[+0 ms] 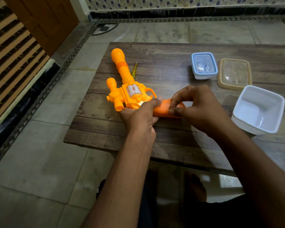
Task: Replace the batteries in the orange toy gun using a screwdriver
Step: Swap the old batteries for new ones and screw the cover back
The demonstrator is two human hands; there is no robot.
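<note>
A low wood-grain table [171, 63] stands on a grey tiled floor [39, 162] by a patterned wall. The gun [122, 83] lies at its left; the left hand [138, 119] grips its body, the right hand [196, 107] pinches the grip. The screwdriver [134, 71] lies just beside the barrel; tubs sit right.

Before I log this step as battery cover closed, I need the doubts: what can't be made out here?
All in the head view:
- Toy gun grip: covered by the left hand and right hand, so the cover, screw and batteries are hidden.
- Screwdriver: its handle is partly behind the barrel.
- Blue-lidded container: contents too small and blurred through the lid.
</note>
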